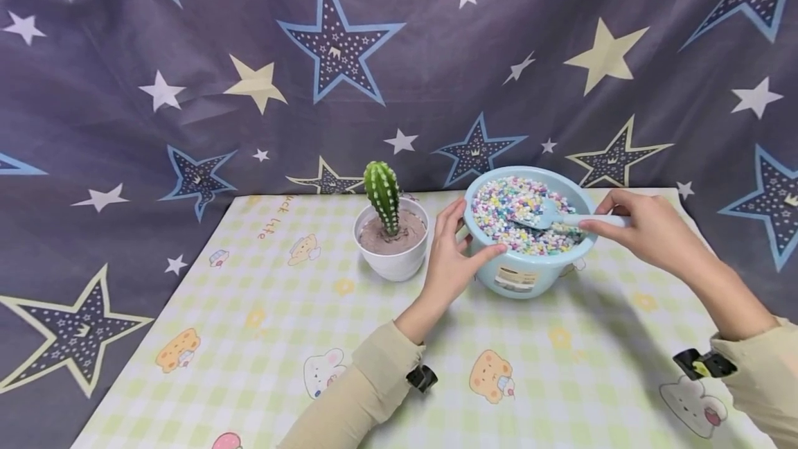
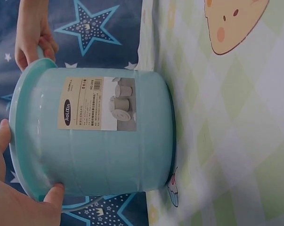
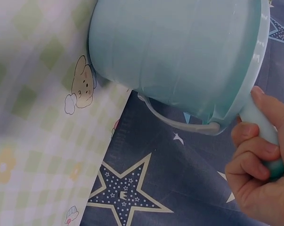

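Smooth pale-blue plastic bucket (image 1: 530, 265), round with a flared rim and paper label, stands on the checked mat (image 1: 262, 338) right of centre, filled with small pastel pebbles (image 1: 511, 210). Left hand (image 1: 451, 258) cups its near-left wall, fingers spread and lightly curved, thumb at the rim. Right hand (image 1: 645, 227), wrist raised over the far-right rim, pinches the handle of a blue scoop (image 1: 551, 215) whose blade lies in the pebbles. White pot (image 1: 393, 255) with ribbed green cactus (image 1: 383, 195) stands just left.
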Motion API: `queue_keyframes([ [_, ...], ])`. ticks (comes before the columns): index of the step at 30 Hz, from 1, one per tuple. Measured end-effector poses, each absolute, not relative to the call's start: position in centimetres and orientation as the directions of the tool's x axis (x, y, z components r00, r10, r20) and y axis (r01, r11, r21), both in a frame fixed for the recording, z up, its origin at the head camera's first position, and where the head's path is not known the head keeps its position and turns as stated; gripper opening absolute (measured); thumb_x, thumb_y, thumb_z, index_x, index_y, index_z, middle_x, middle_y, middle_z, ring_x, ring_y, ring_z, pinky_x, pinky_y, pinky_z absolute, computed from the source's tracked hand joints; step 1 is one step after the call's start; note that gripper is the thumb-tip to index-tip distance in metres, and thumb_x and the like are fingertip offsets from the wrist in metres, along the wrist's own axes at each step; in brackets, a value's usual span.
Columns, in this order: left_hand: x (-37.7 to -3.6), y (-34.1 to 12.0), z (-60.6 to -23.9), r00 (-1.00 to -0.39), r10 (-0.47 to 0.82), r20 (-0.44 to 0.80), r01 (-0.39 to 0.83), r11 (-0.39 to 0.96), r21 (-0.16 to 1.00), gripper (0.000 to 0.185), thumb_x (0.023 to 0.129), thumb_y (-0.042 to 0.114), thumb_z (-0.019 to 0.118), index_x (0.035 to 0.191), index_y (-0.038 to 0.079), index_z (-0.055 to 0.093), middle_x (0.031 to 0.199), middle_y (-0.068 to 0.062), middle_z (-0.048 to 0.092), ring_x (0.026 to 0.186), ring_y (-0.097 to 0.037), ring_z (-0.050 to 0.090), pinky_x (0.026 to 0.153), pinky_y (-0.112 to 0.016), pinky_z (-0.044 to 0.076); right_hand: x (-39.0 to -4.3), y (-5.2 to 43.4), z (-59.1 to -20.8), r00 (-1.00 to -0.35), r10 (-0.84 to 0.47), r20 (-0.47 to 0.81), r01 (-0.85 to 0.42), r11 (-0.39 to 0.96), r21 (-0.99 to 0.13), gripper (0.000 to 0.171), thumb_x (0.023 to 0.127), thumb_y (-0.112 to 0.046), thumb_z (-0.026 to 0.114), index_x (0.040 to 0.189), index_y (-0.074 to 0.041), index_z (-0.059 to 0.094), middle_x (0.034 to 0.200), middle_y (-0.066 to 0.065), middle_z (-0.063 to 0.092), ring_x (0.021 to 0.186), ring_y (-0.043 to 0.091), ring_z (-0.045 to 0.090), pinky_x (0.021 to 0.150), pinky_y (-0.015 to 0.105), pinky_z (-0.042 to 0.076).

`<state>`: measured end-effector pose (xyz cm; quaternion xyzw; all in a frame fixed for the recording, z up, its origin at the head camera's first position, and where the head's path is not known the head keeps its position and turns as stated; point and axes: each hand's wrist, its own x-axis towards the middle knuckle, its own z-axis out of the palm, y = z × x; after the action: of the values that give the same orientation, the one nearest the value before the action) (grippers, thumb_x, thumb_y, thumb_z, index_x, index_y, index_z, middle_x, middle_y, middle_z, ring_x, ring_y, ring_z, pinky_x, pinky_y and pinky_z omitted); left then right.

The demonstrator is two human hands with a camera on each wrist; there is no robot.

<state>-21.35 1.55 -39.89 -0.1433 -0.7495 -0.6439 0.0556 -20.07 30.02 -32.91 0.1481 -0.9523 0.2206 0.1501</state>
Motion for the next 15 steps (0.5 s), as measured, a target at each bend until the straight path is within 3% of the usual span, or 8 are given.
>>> queue_keyframes([
  [9,-21.27,1.50,-39.75,-0.952,0.146,0.268,0.287,0.132,0.949,0.095,0.079,0.018,0.085,0.156,0.005,0.030,0.160,-0.006,0.027,0.144,-0.024,0.041,0.111,-0.029,0.047,-19.60,30.57,-32.96,-0.900,-0.195,0.389,-0.346,0.862,-0.370,0.019,0.082,-0.025,0.082,0.085,-0.015,0.066,0.063,-0.006,0.059,0.053,0.001,0.039,0.050,0.019,0.031],
  [15,-21.26,1.52,-39.78,-0.953,0.150,0.263,0.282,0.125,0.951,0.095,0.079,0.017,0.085,0.156,0.005,0.030,0.161,-0.006,0.027,0.144,-0.024,0.041,0.111,-0.029,0.046,-19.04,30.48,-32.90,-0.916,-0.145,0.373,-0.309,0.849,-0.429,0.019,0.082,-0.025,0.083,0.084,-0.015,0.067,0.064,-0.006,0.062,0.054,0.002,0.041,0.051,0.018,0.031],
])
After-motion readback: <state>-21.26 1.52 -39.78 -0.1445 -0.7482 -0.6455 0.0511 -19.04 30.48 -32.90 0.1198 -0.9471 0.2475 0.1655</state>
